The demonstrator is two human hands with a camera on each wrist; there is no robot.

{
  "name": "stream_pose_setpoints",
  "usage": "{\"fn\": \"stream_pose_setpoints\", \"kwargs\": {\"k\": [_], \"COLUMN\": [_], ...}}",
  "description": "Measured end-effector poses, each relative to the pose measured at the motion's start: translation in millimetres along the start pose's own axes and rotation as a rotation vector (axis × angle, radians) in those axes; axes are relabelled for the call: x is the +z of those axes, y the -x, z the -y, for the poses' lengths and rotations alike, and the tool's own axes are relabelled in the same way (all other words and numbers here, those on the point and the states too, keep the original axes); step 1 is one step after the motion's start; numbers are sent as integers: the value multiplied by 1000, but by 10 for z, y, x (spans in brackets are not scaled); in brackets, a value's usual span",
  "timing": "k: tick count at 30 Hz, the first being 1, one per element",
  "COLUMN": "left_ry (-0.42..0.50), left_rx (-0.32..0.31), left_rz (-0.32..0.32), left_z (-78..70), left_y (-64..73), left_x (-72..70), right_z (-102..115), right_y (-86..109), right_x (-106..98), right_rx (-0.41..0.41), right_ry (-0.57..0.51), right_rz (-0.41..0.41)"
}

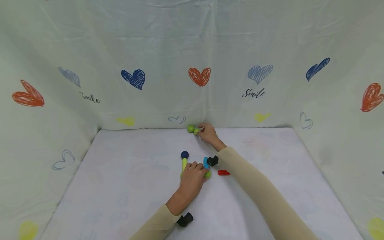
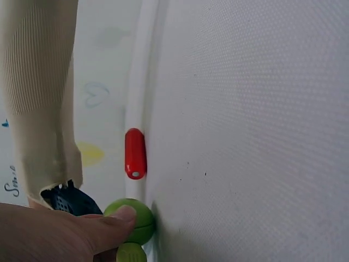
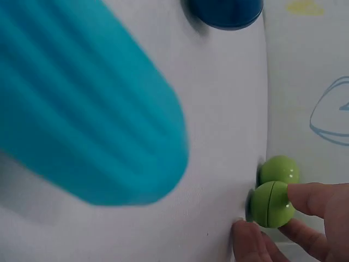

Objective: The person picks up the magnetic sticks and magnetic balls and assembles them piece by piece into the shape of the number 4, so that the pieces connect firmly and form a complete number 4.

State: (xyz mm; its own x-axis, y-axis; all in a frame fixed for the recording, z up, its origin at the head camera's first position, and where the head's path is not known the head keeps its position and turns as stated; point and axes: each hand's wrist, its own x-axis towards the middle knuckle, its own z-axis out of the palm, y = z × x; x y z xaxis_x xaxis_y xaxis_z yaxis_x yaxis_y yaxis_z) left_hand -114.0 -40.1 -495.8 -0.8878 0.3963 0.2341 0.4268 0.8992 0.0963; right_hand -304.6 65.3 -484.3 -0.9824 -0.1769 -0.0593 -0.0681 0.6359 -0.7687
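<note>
My right hand (image 1: pixel 209 134) is at the table's far edge, thumb and fingers pinching a green ball (image 3: pixel 270 204). A second green ball (image 3: pixel 280 168) lies right beside that one. Nearer the front, my left hand (image 1: pixel 192 180) grips a green ball (image 2: pixel 143 222), its thumb laid over the top. A light-blue grooved rod (image 1: pixel 205 162) rises from this ball, large and close in the right wrist view. Left of it, a yellow-green rod (image 1: pixel 184 164) bears a dark-blue ball (image 1: pixel 184 154) at its far end. The left hand covers the lower part of these pieces.
A loose red rod (image 1: pixel 223 172) lies right of the left hand, partly under the right forearm in the head view. Black wrist cameras (image 1: pixel 185 220) sit on both wrists. A white sheet (image 1: pixel 162 43) with printed hearts hangs behind the white table (image 1: pixel 120 186).
</note>
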Motion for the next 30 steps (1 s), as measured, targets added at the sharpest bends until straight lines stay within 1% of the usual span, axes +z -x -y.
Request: {"fn": "stream_pose_setpoints", "kwargs": {"k": [8, 14, 21, 30], "left_ry": [-10, -6, 3, 29], "left_rx": [3, 7, 17, 4], "left_rz": [20, 19, 14, 14], "left_z": [-43, -51, -20, 6], "left_y": [-36, -34, -22, 0], "left_x": [-5, 2, 13, 7], "right_z": [-35, -43, -89, -152], "right_y": [-42, -18, 65, 242], "right_x": [-22, -24, -36, -100], "right_rx": [-24, -12, 9, 34], "right_ry": [18, 53, 89, 62], "right_rz": [-25, -20, 14, 45]}}
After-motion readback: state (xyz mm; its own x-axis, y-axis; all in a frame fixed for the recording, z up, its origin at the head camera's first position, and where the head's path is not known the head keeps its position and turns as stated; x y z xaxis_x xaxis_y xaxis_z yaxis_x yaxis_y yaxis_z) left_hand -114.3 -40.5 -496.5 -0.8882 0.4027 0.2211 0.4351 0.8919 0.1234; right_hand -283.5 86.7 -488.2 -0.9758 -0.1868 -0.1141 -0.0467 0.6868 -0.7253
